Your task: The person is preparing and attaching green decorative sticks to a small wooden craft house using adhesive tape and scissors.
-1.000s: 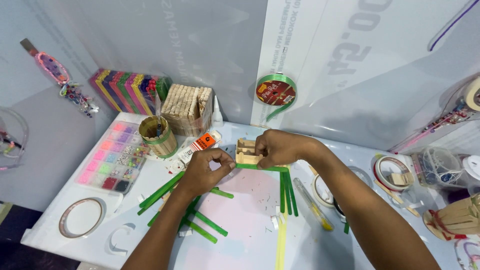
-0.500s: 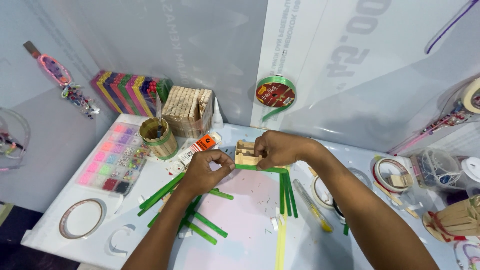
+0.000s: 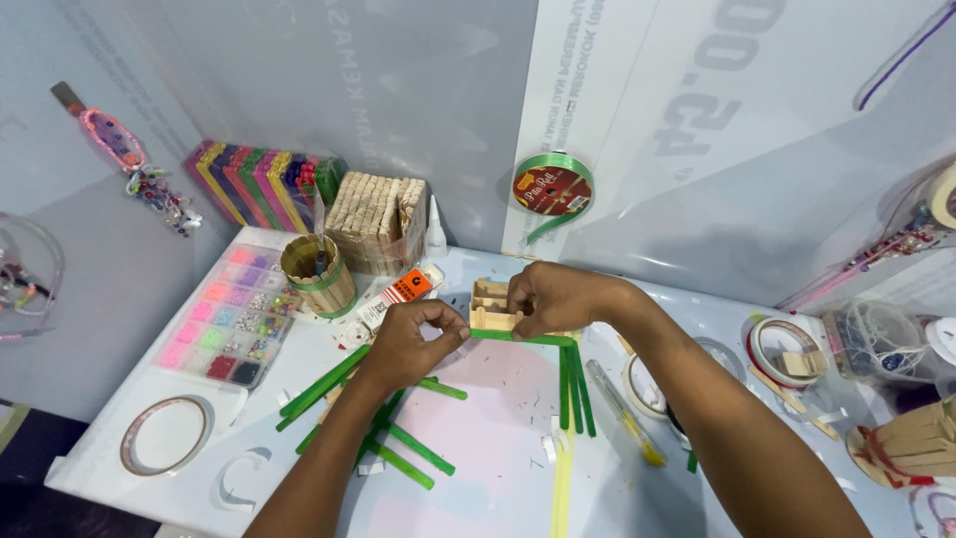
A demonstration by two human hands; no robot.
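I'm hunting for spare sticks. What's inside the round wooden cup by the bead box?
The wooden cup shows only a dark hollow with something bluish upright inside. Its wall hides the bottom, so any sticks cannot be seen.

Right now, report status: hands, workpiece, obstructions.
Left hand pinching the green stick. Right hand gripping the small wooden stick frame. Loose green sticks alongside; nothing blocking.

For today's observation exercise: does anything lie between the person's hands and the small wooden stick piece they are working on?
Nothing visible does: the left hand and right hand are both at the wooden stick piece.
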